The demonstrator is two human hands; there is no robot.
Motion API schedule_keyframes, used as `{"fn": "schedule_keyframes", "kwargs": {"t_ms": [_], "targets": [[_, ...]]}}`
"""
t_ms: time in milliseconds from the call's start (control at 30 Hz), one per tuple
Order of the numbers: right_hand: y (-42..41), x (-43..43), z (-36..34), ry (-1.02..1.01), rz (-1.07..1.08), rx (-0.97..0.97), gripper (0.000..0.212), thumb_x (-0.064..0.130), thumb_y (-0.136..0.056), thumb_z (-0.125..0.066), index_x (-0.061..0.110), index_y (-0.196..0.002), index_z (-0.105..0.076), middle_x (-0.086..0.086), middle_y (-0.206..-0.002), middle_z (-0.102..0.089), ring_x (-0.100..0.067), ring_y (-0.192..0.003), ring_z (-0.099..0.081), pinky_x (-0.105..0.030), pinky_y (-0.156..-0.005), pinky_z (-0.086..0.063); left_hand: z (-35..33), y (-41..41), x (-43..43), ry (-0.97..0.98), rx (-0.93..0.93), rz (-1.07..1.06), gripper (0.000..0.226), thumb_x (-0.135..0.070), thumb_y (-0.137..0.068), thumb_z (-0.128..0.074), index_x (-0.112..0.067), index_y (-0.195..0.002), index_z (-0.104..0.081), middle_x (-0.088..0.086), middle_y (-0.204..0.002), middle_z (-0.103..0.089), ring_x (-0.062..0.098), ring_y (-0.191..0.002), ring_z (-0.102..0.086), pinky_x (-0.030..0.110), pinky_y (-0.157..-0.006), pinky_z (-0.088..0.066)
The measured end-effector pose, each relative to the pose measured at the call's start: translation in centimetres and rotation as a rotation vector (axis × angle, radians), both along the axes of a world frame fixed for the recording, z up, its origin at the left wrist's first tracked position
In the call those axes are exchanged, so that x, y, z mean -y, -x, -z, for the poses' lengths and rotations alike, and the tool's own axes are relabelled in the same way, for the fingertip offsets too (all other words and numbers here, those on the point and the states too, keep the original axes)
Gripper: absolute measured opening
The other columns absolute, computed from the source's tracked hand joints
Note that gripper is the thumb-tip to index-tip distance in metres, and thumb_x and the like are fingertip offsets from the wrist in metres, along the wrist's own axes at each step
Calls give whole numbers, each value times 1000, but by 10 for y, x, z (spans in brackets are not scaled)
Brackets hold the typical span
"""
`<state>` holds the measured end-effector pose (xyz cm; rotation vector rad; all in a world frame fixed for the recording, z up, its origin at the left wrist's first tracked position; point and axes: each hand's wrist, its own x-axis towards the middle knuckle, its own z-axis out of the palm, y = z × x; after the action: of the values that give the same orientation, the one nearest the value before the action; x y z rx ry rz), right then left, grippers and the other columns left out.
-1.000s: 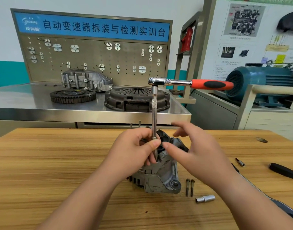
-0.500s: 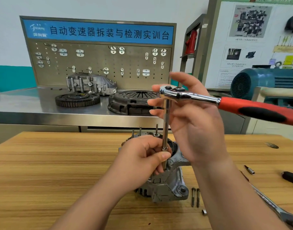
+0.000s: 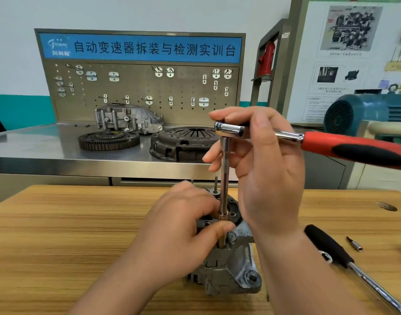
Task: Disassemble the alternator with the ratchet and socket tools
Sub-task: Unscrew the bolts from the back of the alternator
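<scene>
The grey alternator [image 3: 231, 271] stands on the wooden table [image 3: 58, 235], partly hidden under my hands. A ratchet [image 3: 231, 129] with a red and black handle [image 3: 354, 148] points right. From its head a long chrome extension [image 3: 224, 178] drops straight down into the alternator's top. My left hand [image 3: 181, 233] rests on the alternator and pinches the lower end of the extension between thumb and fingers. My right hand [image 3: 263, 164] holds the ratchet head, thumb over its top and fingers curled round it.
A black-handled tool with a chrome shaft [image 3: 345, 260] and a small bit [image 3: 355, 244] lie on the table at right. Behind stands a steel bench [image 3: 36, 151] with a flywheel [image 3: 108, 139], clutch cover [image 3: 183, 144], housing [image 3: 127, 119] and pegboard. A blue motor [image 3: 358, 112] sits at right.
My right hand rose from beside the alternator to the ratchet head and took hold of it. The handle tipped slightly downward to the right. My left hand kept its pinch on the extension.
</scene>
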<state>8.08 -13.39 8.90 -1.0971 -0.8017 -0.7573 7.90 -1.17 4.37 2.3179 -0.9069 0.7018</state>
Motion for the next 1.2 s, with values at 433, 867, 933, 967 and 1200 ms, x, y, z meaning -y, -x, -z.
{"fn": "schedule_keyframes", "kwargs": {"t_ms": [433,867,933,967,1200], "targets": [[16,-14,4,17,-394,-74,36,37,-94,-38,10,-82,-58,-12,-81,-69,-21,-43,-55,-24,-41,-45,26,-9,15,146,34,147,25,-37,-83,-48,-22,-63,-48,-9,-62,-54,10,-65,-50,29,-65,-42],[3,-10,4,-20,-478,-371,56,56,-86,-34,9,-110,-52,2,-51,-57,-7,-34,-31,-20,-38,-17,22,-17,10,268,-68,166,36,-36,-81,-46,-11,-55,-45,9,-57,-54,13,-63,-48,8,-66,-31],[3,-3,1,-39,-521,-408,55,54,-94,-26,12,-116,-55,5,-46,-54,-6,-35,-30,-20,-39,-16,19,-15,8,238,-78,210,30,-40,-85,-45,-28,-58,-39,5,-58,-52,16,-64,-49,16,-68,-31],[4,1,-1,-51,-538,-414,53,51,-98,-23,13,-113,-57,6,-44,-51,-5,-35,-29,-19,-38,-16,17,-14,6,218,-98,247,25,-41,-87,-43,-32,-63,-43,0,-62,-55,16,-68,-53,20,-73,-34],[10,35,-13,-320,-442,-588,31,32,-92,-39,18,-81,-64,8,-40,-30,-6,-32,-22,-15,-32,-18,7,-7,-2,198,-325,337,31,-47,-85,-43,-29,-97,-66,-24,-88,-66,-2,-90,-61,33,-98,-34]]}}
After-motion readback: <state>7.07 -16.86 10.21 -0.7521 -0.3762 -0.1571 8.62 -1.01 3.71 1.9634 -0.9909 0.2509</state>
